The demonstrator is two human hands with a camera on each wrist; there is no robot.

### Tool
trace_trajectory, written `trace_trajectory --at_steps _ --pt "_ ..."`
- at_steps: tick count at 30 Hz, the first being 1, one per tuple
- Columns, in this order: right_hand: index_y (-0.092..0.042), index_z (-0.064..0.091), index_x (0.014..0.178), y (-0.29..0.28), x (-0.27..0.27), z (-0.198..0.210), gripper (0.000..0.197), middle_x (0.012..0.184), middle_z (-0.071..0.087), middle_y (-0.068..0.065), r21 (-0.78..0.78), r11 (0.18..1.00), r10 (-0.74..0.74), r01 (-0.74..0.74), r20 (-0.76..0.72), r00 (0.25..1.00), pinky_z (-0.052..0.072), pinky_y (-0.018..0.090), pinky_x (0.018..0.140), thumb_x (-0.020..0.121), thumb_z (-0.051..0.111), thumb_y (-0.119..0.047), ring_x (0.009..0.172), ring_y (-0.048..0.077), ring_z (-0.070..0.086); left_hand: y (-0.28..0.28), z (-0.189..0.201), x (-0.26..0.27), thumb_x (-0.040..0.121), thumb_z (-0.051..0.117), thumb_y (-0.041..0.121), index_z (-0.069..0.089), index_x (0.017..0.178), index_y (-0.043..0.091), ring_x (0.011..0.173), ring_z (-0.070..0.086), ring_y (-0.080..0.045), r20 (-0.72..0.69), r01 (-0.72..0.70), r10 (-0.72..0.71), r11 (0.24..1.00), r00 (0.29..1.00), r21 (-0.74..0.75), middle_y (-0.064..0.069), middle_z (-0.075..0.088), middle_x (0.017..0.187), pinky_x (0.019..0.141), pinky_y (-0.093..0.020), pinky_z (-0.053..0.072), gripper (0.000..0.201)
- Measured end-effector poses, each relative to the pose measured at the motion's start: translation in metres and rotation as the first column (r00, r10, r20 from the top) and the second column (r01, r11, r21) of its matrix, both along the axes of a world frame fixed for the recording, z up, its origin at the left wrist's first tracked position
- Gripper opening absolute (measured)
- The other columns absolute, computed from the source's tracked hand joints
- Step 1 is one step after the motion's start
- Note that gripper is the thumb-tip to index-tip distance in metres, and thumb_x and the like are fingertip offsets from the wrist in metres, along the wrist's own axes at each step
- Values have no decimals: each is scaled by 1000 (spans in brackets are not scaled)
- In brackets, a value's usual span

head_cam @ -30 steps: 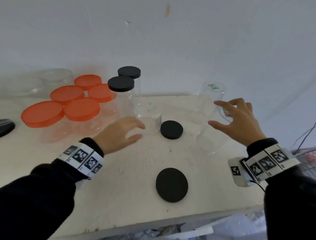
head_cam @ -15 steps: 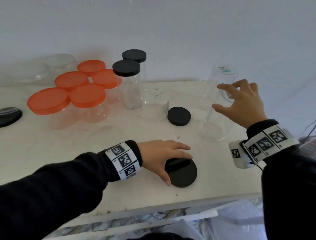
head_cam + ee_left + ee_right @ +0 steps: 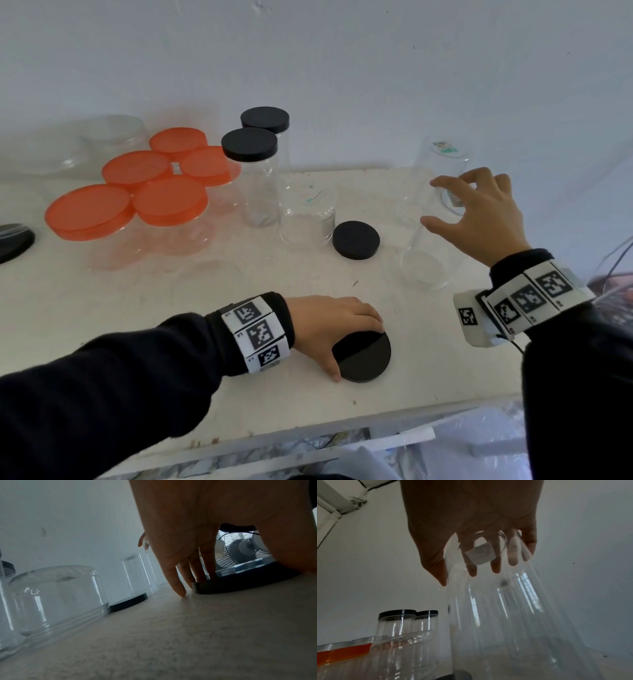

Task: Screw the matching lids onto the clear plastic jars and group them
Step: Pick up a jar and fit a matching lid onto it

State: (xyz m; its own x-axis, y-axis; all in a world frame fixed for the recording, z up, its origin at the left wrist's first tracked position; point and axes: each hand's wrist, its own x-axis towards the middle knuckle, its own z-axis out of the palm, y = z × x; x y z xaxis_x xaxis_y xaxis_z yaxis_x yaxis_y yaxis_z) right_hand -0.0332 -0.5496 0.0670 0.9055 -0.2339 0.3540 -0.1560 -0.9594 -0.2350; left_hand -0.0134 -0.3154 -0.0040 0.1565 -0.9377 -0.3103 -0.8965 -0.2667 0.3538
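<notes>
A large black lid lies flat near the table's front edge. My left hand grips it, fingers curled over its far rim and thumb on the near side; the left wrist view shows the fingertips on the lid's rim. My right hand holds the top of a tall clear jar that stands mouth down at the right. In the right wrist view the thumb and fingers wrap the jar's upturned base. A smaller black lid lies beside a short inverted clear jar.
Two clear jars with black lids stand at the back middle, and several orange-lidded jars to their left. A second tall clear jar stands behind my right hand. A low wide clear jar sits left of my left hand. The table edge is close.
My left hand moved from beside the short jar toward the front edge and closed its fingers on the large black lid. My right hand stayed on the tall jar.
</notes>
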Motion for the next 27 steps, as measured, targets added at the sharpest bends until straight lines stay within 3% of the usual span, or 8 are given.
trace_trajectory --at_steps 4,9,12,15,18,22,27 --pt "-28 56 121 11 -6 6 52 116 46 4 22 996 86 -85 -19 996 36 32 73 73 72 -41 111 23 37 16 8 7 72 77 34 32 140 15 128 30 -16 15 -74 74 997 997 20 0 32 143 102 -38 39 84" --pt "-36 51 120 37 -12 15 51 113 39 -9 140 961 251 -239 -76 965 31 26 77 74 68 -45 100 2 28 52 20 26 71 78 36 36 137 18 125 32 -10 -40 -269 267 961 963 -68 6 34 140 104 -30 35 81" --pt "-38 50 119 48 -13 18 55 112 37 -12 152 933 346 -327 -120 931 34 27 78 69 69 -49 106 8 32 78 23 39 66 79 41 38 136 21 123 33 -5 -92 -403 394 905 915 -134 10 37 136 104 -27 33 83" --pt "-39 49 118 58 -12 23 64 115 39 -11 173 907 408 -385 -127 904 38 30 79 60 67 -58 109 12 36 101 24 45 56 66 62 38 135 25 121 35 -1 -129 -499 483 849 866 -171 14 38 133 105 -23 33 92" --pt "-39 46 115 67 -9 26 70 118 41 -12 239 865 476 -442 -110 873 44 32 85 53 70 -59 108 11 43 121 24 45 54 63 64 40 134 26 120 36 0 -157 -566 544 799 824 -204 15 40 130 104 -19 31 91" --pt "-35 41 110 78 -2 23 75 117 40 -13 314 826 528 -468 -137 838 43 13 76 48 83 -49 98 8 48 145 22 42 53 65 63 42 131 29 116 38 4 -214 -650 614 718 760 -250 19 41 127 94 -4 29 89" --pt "-28 38 108 84 6 7 72 116 43 -10 362 814 527 -455 -130 840 41 10 72 55 87 -34 100 8 48 166 22 40 52 66 63 42 131 31 115 38 9 -230 -718 683 630 693 -294 22 41 127 89 0 29 89"
